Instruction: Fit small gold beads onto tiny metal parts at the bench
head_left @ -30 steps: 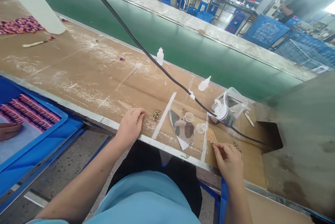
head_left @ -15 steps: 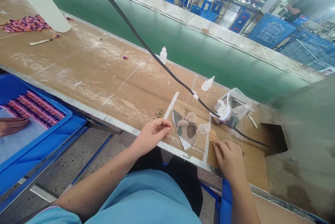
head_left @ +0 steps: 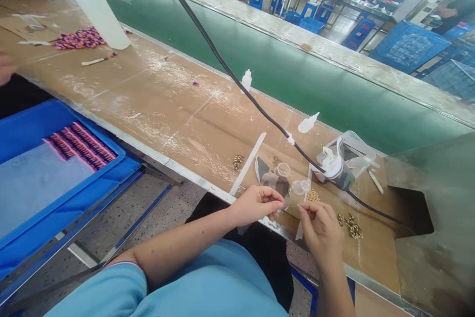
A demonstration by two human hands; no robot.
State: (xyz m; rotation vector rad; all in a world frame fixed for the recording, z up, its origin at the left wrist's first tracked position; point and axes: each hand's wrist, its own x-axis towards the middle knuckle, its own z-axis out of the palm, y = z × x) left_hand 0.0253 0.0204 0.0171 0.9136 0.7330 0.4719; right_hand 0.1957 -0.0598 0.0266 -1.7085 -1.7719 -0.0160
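Above the table's near edge, my left hand [head_left: 261, 203] has its thumb and forefinger pinched, with anything between them too small to make out. My right hand [head_left: 322, 230] is close by on the right, fingertips pressed together and facing the left ones; what they hold is likewise unclear. Just beyond it lies a pile of small gold beads [head_left: 312, 195]. Dark-and-gold small metal pieces [head_left: 354, 228] are heaped to its right. Past my left hand are an irregular grey sheet [head_left: 276, 187], a clear round cup [head_left: 284, 169] and another clear round dish [head_left: 299, 187].
A black cable [head_left: 222, 62] crosses over the table. Small white bottles [head_left: 247, 81], a large bottle [head_left: 102, 18] and a clear plastic box [head_left: 358, 151] stand or lie along the back. At left is a blue tray [head_left: 118, 146] with striped pieces; another person's hand [head_left: 5, 67] is beyond it.
My right hand has left the bead pile and come toward my left hand. My left hand has moved right, over the grey sheet's near edge. The other person's hand has left the blue tray.
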